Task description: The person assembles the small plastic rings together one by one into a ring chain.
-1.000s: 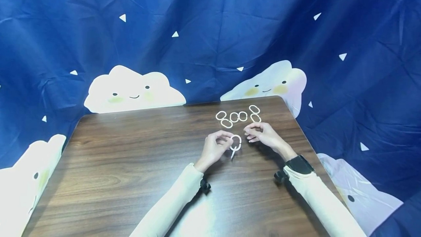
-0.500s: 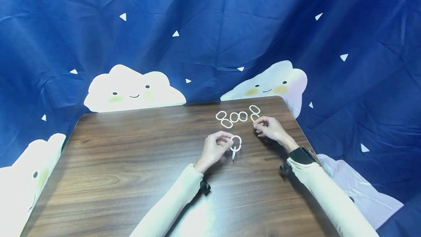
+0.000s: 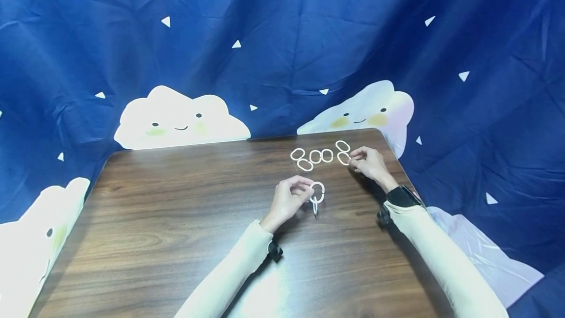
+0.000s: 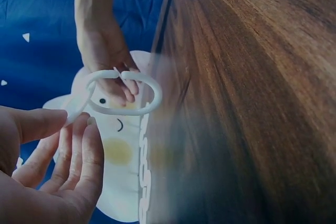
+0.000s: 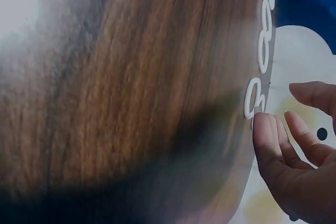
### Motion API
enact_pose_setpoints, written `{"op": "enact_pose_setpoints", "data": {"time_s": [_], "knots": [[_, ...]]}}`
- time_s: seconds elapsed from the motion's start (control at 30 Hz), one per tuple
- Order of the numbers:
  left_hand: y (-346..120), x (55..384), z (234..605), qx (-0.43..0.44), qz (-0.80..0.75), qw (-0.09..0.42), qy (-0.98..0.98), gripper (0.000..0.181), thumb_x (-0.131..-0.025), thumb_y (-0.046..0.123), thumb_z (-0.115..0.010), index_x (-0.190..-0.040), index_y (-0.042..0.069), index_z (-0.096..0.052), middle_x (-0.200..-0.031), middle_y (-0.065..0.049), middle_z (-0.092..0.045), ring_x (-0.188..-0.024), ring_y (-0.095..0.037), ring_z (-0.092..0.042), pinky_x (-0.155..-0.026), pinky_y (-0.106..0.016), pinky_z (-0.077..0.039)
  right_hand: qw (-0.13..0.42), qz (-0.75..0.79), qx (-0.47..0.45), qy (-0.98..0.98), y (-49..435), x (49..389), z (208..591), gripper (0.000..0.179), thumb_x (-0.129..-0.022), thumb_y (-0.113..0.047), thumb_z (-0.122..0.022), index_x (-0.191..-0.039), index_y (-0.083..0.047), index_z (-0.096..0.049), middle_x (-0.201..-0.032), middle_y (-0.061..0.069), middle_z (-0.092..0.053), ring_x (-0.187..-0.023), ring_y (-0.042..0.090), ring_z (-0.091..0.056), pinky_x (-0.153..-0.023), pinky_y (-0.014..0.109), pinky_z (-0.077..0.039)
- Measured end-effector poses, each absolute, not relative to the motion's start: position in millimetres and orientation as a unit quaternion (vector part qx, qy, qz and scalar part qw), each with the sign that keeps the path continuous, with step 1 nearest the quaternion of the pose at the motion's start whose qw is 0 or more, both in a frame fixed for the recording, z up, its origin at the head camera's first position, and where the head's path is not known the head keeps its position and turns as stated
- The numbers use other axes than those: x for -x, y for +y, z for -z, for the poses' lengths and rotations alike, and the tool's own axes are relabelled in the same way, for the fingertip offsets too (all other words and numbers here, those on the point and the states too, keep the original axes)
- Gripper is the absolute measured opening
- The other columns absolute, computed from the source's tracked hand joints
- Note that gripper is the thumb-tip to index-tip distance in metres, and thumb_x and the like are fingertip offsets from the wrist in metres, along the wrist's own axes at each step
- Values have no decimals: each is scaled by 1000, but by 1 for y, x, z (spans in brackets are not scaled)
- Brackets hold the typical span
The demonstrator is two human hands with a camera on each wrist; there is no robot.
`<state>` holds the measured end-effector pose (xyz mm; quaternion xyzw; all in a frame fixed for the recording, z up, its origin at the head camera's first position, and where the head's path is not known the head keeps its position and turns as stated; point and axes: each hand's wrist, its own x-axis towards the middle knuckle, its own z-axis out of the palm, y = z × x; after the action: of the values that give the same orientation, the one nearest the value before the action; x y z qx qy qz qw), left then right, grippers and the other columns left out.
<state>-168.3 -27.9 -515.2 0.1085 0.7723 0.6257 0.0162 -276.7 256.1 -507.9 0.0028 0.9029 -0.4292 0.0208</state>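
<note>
My left hand [image 3: 287,199] pinches a white plastic link [image 4: 77,104] between thumb and fingertips, above the table. A second white link [image 4: 126,112] hangs hooked through it, and its narrow split shows at the upper side in the left wrist view. My right hand [image 3: 370,165] is over the far right of the table. Its fingertips meet the edge of a white link [image 3: 338,158] lying there, while the thumb stays apart from the fingers in the right wrist view. Behind that link another one [image 3: 337,145] touches it.
Left of the right hand, several more white links lie in joined-looking pairs: a middle pair [image 3: 321,156] and a left pair [image 3: 299,161]. The brown wooden table [image 3: 190,210] ends just behind them, against a blue cloth [image 3: 273,38] with cloud prints.
My right hand has moved right and slightly away, from beside the held links to the link at the far right. The left hand has stayed in place; its hanging link has swung slightly.
</note>
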Motion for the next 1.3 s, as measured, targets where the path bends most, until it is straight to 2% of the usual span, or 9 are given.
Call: {"op": "enact_pose_setpoints", "data": {"time_s": [0.17,0.3,0.57,0.67,0.8,0.9,1.07,1.2,1.3], "knots": [[-29,168,516,-110,-624,16,773,19,-92,7,-76,-111,9,-77,-97,-13,-79,-72,-1,-69,-65,-16,-60,24,407,-1,913,257,283,510,37,-93,-16,-77,-121,5,-67,-118,27,-74,-77,19,-76,-60,14,-56],[-30,167,516,-112,-625,11,773,19,-91,8,-77,-110,9,-77,-96,-14,-79,-71,-1,-69,-65,-17,-60,14,374,2,927,256,287,513,38,-92,-21,-78,-120,2,-69,-119,24,-75,-78,6,-68,-73,16,-51],[-32,166,513,-113,-621,9,776,19,-91,8,-77,-111,9,-77,-96,-13,-80,-76,-16,-75,-65,-17,-60,13,352,-1,936,252,296,517,43,-92,-23,-80,-122,4,-68,-119,24,-74,-81,12,-66,-87,26,-49],[-33,166,513,-114,-621,7,776,19,-91,8,-77,-111,10,-77,-96,-13,-80,-76,-17,-75,-64,-17,-60,12,349,3,937,250,300,518,44,-91,-23,-80,-122,5,-68,-118,24,-74,-80,11,-66,-83,23,-49],[-34,166,512,-113,-624,6,773,19,-91,8,-77,-111,9,-77,-96,-14,-79,-73,-9,-72,-65,-16,-60,12,348,3,937,248,305,518,43,-90,-22,-81,-120,6,-68,-116,24,-75,-74,7,-67,-73,17,-50],[-34,165,511,-111,-626,11,772,20,-92,8,-77,-111,9,-77,-96,-14,-79,-73,-8,-71,-64,-15,-59,11,341,-1,940,248,307,520,43,-90,-23,-82,-119,5,-69,-116,24,-75,-82,15,-70,-79,21,-50],[-34,165,513,-106,-629,15,770,20,-91,7,-77,-111,8,-77,-95,-15,-79,-73,-11,-72,-63,-16,-59,16,329,-1,944,246,309,523,44,-90,-26,-81,-119,5,-69,-116,24,-75,-106,35,-67,-97,40,-51],[-33,165,515,-103,-626,17,773,19,-91,8,-77,-111,9,-77,-95,-14,-79,-72,-8,-71,-63,-15,-59,20,322,7,946,244,311,524,44,-89,-26,-82,-119,5,-69,-113,23,-73,-106,36,-65,-97,43,-50],[-32,165,518,-105,-630,20,769,19,-91,7,-77,-110,7,-77,-95,-16,-79,-73,-15,-75,-63,-18,-61,25,316,17,948,242,311,524,45,-88,-25,-82,-119,5,-68,-111,23,-71,-102,34,-63,-93,41,-49]]}}
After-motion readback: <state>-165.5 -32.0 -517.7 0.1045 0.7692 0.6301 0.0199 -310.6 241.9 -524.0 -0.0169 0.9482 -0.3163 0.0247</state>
